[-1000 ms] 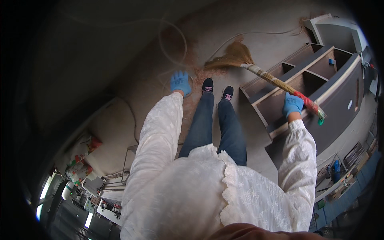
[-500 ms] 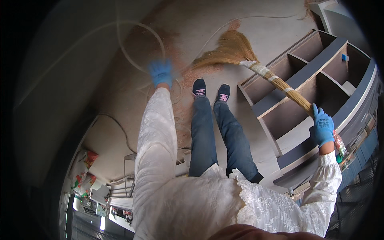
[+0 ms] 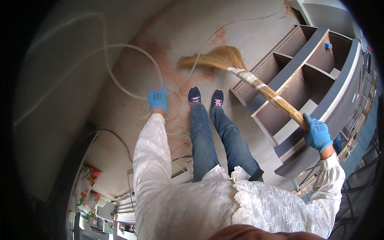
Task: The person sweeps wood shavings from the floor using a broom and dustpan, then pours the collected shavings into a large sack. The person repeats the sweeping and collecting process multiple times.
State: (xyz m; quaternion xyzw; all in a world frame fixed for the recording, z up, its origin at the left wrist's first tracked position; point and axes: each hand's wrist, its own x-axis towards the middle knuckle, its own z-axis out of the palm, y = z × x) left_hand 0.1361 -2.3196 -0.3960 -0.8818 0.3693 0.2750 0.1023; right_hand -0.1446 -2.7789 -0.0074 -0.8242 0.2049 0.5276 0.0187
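A long straw broom (image 3: 256,85) is in my right hand (image 3: 318,134), whose blue-gloved fingers wrap round the end of its handle. Its fanned bristles lie toward the far middle of the floor, in reddish dust (image 3: 154,56). My left hand (image 3: 158,99), gloved in blue too, is closed on a clear, pale hose (image 3: 154,66) left of my shoes. Wide loops of the hose rise to the left of that hand. Another stretch curves away to the far right, passing in front of the bristle tips.
A grey cabinet frame (image 3: 294,74) with open compartments lies on the right, close to the broom handle. My feet in dark shoes (image 3: 194,96) stand in the middle. A dark cable (image 3: 120,140) and bags (image 3: 86,192) are at the lower left.
My left hand has drawn nearer to me, and the hose loops have swung and spread to the left. The broom has shifted slightly left and nearer. The view has shifted a little.
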